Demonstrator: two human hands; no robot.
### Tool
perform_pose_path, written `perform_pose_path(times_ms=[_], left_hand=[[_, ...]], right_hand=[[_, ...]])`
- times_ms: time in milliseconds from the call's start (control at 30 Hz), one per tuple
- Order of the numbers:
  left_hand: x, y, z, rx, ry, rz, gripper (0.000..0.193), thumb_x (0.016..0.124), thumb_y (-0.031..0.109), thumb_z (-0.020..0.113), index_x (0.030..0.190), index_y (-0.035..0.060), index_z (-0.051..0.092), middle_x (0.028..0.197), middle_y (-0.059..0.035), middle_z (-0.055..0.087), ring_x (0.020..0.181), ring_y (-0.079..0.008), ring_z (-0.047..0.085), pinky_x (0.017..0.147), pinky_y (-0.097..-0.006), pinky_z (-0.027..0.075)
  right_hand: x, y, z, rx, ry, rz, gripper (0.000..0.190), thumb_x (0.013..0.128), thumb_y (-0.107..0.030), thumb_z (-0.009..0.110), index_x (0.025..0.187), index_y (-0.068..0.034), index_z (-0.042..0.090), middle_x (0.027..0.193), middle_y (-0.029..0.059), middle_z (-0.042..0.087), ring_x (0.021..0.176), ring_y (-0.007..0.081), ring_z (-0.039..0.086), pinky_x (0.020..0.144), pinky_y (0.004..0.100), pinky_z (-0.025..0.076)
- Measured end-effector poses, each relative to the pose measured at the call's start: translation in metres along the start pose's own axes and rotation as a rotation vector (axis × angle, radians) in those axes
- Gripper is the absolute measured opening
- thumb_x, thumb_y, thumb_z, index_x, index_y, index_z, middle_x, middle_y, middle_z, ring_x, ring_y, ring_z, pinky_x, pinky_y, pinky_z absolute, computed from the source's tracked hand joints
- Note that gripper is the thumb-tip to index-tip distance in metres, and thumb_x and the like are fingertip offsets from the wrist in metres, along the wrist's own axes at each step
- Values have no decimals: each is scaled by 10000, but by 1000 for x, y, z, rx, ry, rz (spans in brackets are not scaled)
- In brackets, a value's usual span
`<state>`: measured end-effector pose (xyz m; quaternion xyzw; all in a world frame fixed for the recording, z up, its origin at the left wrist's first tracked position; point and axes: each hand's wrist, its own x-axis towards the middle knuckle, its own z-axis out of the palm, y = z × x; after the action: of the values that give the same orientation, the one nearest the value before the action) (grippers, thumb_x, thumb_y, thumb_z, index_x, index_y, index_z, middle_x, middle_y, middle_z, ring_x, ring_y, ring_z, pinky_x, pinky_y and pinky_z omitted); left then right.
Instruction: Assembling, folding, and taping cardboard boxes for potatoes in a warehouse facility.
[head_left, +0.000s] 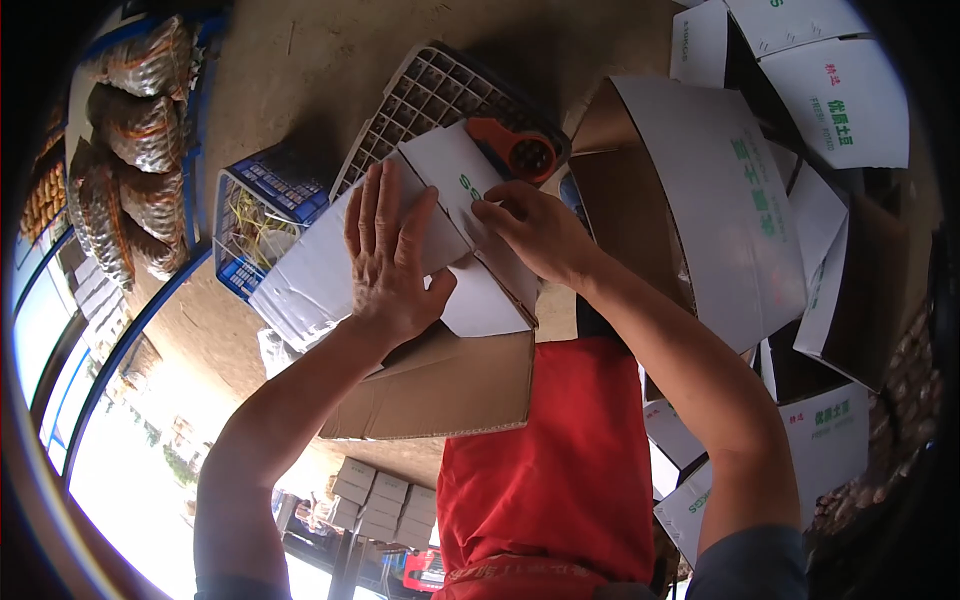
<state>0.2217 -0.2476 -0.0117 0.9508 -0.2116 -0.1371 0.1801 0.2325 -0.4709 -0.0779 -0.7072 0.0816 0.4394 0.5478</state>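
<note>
A white cardboard carton (315, 270) with green print lies before me. One flap (442, 386) hangs out towards my red apron, brown side up; other flaps are folded over the top. My left hand (386, 259) rests flat on the carton's top, fingers forward and thumb out to the side. At the carton's right-hand end, my right hand (536, 232) has curled fingers against the printed white panel. Whether those fingers pinch anything is hidden. An orange tape dispenser (531, 155) lies just beyond the right hand, beside the carton's far corner.
Under the carton's far side is a grey plastic lattice crate (416, 94). A blue-and-white basket (259, 217) holds yellowish strands at the left. Open white cartons (720, 202) crowd the right. Filled net sacks (142, 127) are at far left; stacked cartons (382, 499) show behind.
</note>
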Motion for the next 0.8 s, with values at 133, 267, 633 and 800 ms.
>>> perform_pose_path(times_ms=[133,267,633,800], left_hand=[[1,1,-25,71,-122,15,990,724,96,814,1591,107,337,1679,-295,169,1565,-493,175,1243,-619,203],[11,9,-41,184,-286,84,944,789,116,794,1596,6,317,1624,-401,174,1543,-555,173,1234,-631,233],[-13,-35,-99,-315,-317,-260,658,934,189,713,1533,109,453,1567,-151,486,1457,-336,456,1200,-452,392],[-173,-122,-79,-202,89,-1001,572,922,227,689,1434,50,507,1478,-196,541,1357,-371,531,1163,-456,410]], right_hand=[[-21,-10,8,-97,-110,-147,865,919,-529,748,1469,74,462,1351,273,594,1232,371,633,1052,436,511],[-35,-9,36,-320,-56,-153,916,938,-489,728,1496,123,336,1426,356,493,1295,471,574,1073,498,517],[-29,-22,79,-197,143,-213,809,957,-357,747,1482,108,342,1344,341,560,1212,485,616,978,511,554],[-34,-30,69,-310,106,-325,741,994,-367,701,1506,54,369,1312,291,631,1130,441,685,923,498,581]])
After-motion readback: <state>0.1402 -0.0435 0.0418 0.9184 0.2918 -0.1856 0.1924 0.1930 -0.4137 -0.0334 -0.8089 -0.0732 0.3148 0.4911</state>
